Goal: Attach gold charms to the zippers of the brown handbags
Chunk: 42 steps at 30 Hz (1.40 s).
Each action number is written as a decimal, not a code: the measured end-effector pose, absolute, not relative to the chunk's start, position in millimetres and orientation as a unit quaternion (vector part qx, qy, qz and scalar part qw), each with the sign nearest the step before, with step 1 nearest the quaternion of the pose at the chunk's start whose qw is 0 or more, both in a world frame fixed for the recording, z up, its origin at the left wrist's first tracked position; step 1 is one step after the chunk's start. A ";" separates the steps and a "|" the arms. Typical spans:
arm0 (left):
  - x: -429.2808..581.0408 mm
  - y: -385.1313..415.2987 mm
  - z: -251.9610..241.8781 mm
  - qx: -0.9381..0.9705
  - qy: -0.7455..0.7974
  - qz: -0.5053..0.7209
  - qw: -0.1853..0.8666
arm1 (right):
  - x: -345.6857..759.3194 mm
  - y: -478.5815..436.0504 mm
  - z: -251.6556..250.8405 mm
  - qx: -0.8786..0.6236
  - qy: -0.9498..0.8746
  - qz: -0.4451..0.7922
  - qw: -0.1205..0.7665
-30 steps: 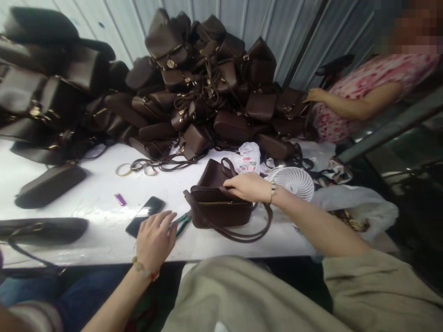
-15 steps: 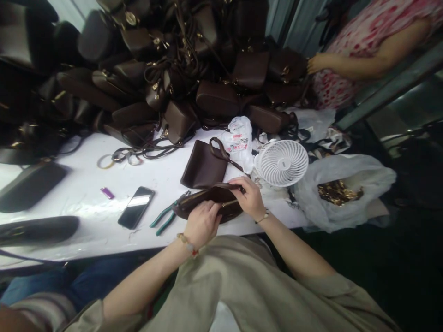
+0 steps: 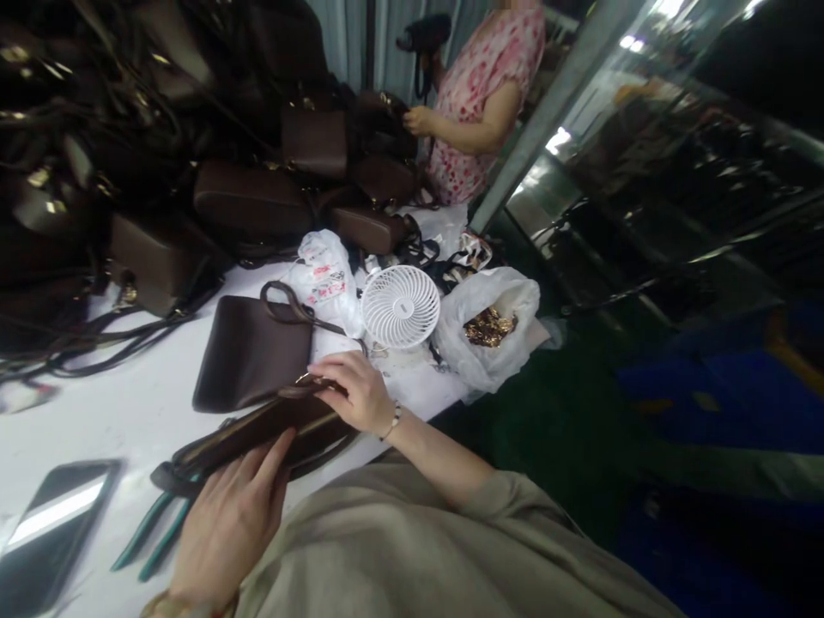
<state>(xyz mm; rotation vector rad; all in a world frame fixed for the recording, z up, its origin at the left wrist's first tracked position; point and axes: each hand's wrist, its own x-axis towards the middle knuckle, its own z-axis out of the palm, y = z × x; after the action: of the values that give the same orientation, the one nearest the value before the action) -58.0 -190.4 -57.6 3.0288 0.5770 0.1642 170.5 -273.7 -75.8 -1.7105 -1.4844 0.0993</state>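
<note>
A dark brown handbag point(image 3: 257, 438) with an unzipped top lies in front of me on the white table. My left hand point(image 3: 235, 506) grips its near side, fingers reaching over the opening's edge. At the bag's right end, my right hand point(image 3: 354, 390) pinches the strap end, where a bit of gold metal shows; the exact piece is partly hidden by the fingers. Just beyond lies another brown bag point(image 3: 251, 352) with a looped strap. Green-handled pliers point(image 3: 154, 528) stick out from under the held bag's left end.
A phone point(image 3: 57, 524) lies at the left. Beyond my right hand stand a white fan point(image 3: 400, 307) and a plastic bag point(image 3: 451, 343) of gold hardware. Brown bags point(image 3: 251, 202) are heaped at the back. A co-worker in a pink patterned top point(image 3: 482, 94) stands behind the table.
My view has swung to the right, so things appear further left. My left hand has flattened along the bag's near side; my right hand still holds the strap end.
</note>
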 end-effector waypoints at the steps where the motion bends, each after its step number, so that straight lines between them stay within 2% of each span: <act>1: -58.2 -189.9 -57.8 0.980 0.186 0.068 0.037 | 179.1 -286.6 -71.6 -0.689 -0.584 0.013 0.430; 4: -56.7 -188.7 -58.7 0.972 0.193 0.113 0.066 | 232.7 -344.0 -64.6 -0.755 -0.489 -0.113 0.422; 6: -56.1 -188.4 -59.8 0.969 0.199 0.129 0.074 | 287.6 -388.7 -61.7 -0.853 -0.352 -0.178 0.342; 7: -56.0 -188.5 -60.4 0.969 0.199 0.130 0.073 | 316.7 -409.5 -59.9 -0.900 -0.283 -0.178 0.281; 12: -55.6 -191.6 -62.6 0.967 0.213 0.124 0.069 | 415.9 -463.1 -54.8 -0.969 -0.156 -0.092 0.165; 15: -55.9 -194.5 -63.1 0.966 0.214 0.132 0.057 | 427.5 -459.2 -62.3 -0.986 -0.104 -0.044 0.126; 18: -57.6 -196.2 -64.2 0.967 0.208 0.141 0.042 | 424.4 -451.2 -68.7 -0.989 -0.076 -0.047 0.116; 20: -58.5 -195.9 -65.4 0.968 0.207 0.138 0.041 | 418.0 -448.5 -65.6 -0.980 -0.080 -0.105 0.151; 21: -58.4 -195.4 -65.7 0.968 0.209 0.132 0.045 | 412.2 -447.2 -61.2 -0.964 -0.092 -0.148 0.199; 24: -54.4 -194.1 -61.5 0.962 0.242 0.100 0.081 | 375.6 -437.4 -40.4 -0.860 -0.148 -0.212 0.441; 26: -47.9 -194.6 -52.4 0.950 0.279 0.058 0.129 | 333.2 -422.0 -27.3 -0.782 -0.181 -0.121 0.584; 28: -38.5 -196.2 -40.1 0.930 0.314 0.005 0.189 | 281.4 -400.3 -20.7 -0.725 -0.214 0.065 0.652; 31: -21.9 -199.0 -25.2 0.908 0.341 -0.044 0.237 | 205.7 -363.9 -27.0 -0.648 -0.274 0.369 0.607; 34: -10.4 -200.6 -20.7 0.902 0.349 -0.046 0.249 | 156.6 -331.9 -46.6 -0.596 -0.321 0.495 0.545; 42: -12.7 -204.6 -25.2 0.906 0.322 -0.010 0.275 | 138.7 -303.2 -63.9 -0.663 -0.437 0.329 0.511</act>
<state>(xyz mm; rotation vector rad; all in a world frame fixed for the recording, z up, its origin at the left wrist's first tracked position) -12.7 -204.6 -25.2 2.4353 0.8659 -0.0280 138.7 -303.2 -63.9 -1.5960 -1.0505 0.7914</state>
